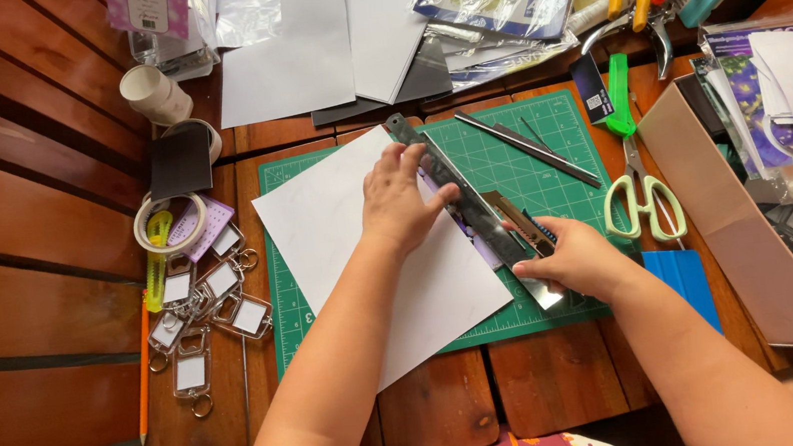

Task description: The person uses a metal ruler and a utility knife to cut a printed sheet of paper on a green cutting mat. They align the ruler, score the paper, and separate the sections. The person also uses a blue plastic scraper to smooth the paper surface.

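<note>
The left hand [396, 198] presses a metal ruler [471, 209] onto white paper [336, 220] while the right hand [572, 257] grips a utility knife [521, 223].

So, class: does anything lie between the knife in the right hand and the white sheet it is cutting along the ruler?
Nothing visible does. The right hand holds the utility knife against the metal ruler, which the left hand presses onto the white sheet. The blade tip itself is hidden.
</note>
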